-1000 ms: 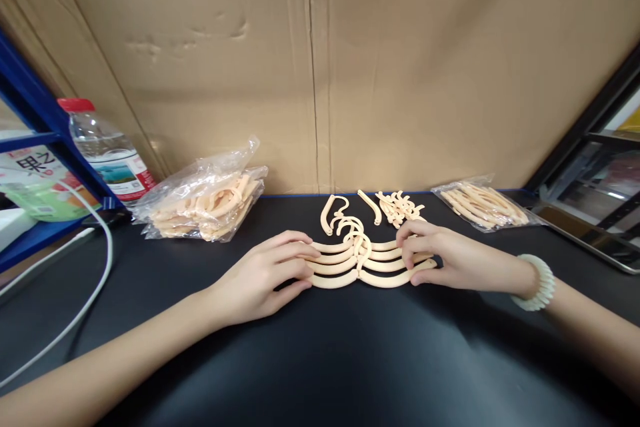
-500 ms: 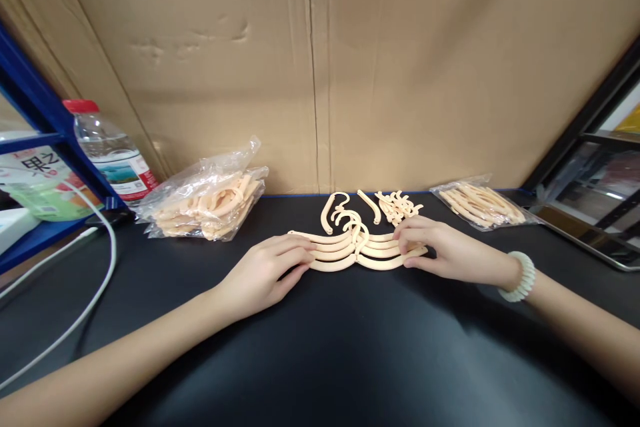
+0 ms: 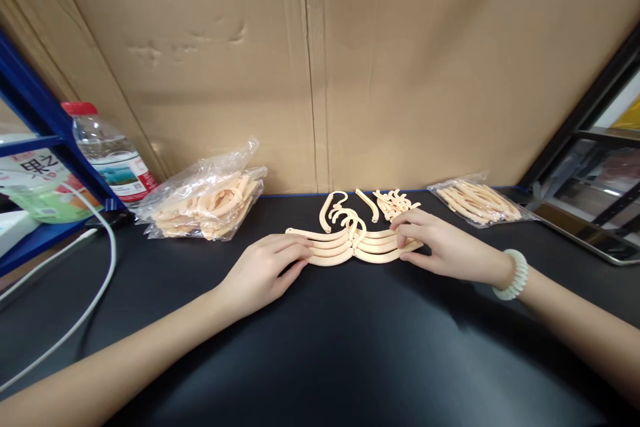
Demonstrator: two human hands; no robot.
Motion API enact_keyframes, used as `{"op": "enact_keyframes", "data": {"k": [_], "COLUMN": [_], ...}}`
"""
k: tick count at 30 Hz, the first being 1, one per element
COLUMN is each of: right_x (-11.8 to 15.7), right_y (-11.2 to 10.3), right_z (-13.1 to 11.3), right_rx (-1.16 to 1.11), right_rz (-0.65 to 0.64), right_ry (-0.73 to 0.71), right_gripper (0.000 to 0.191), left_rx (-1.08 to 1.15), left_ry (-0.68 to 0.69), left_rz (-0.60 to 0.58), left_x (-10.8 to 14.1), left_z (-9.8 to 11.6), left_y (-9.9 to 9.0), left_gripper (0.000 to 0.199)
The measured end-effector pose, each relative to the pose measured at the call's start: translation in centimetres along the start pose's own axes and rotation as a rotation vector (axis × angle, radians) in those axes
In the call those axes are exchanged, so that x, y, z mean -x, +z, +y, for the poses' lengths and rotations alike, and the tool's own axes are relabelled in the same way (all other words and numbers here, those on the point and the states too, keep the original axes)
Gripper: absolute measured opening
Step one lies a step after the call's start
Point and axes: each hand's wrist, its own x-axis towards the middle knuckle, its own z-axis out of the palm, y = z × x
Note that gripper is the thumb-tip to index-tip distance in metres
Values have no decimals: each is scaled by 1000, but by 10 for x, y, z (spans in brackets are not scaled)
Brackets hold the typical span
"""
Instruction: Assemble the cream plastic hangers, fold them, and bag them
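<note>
Several cream plastic clothes hangers (image 3: 330,258) lie side by side on the black tabletop, their arms lined up and their hooks overlapping at the far middle. My left hand (image 3: 267,270) has its fingers and thumb closed on the left ends of the hangers. On the right, my right hand (image 3: 430,244) pinches the other ends between fingers and thumb. My fingers partly hide both ends. Just behind lie a loose hanger arm with a hook (image 3: 326,212), a single straight arm (image 3: 367,204) and a small heap of loose hooks (image 3: 397,202).
A clear bag of hanger parts (image 3: 205,207) lies at the back left, and a flatter bag of arms (image 3: 477,200) at the back right. A water bottle (image 3: 113,160), a white cable (image 3: 111,260) and a blue shelf (image 3: 30,144) stand left. Cardboard (image 3: 225,80) closes off the back.
The nearest hanger has moved slightly away from me, closing the gap to the hangers behind it. Both hands stay at its ends. The view has shifted a little.
</note>
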Motion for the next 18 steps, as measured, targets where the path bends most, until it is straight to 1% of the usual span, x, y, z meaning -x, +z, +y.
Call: {"op": "enact_keyframes", "data": {"k": [8,10,11,13,14,16,18], "right_x": [1,-1,-2,-3,-2,5,19], "right_y": [1,2,2,1,0,-4,-9], "right_z": [3,3,2,-5,-12,-28,-44], "right_rx": [-14,-5,-2,-40,-95,-258,-394], "right_rz": [-13,5,30,130,197,324,375], "right_ry": [20,11,0,-35,-63,-140,-213], "right_gripper": [6,4,4,12,13,5,15], "left_rx": [-16,-22,-27,-48,-62,-86,-99], "left_ry": [13,14,21,56,82,134,166], "left_rz": [20,25,28,31,28,10,-3], "left_x": [0,0,-1,-2,-3,-4,-5], "left_z": [0,1,1,3,4,6,8], "left_y": [1,0,0,-2,-3,-6,-7], "left_gripper": [16,16,17,17,18,19,20]}}
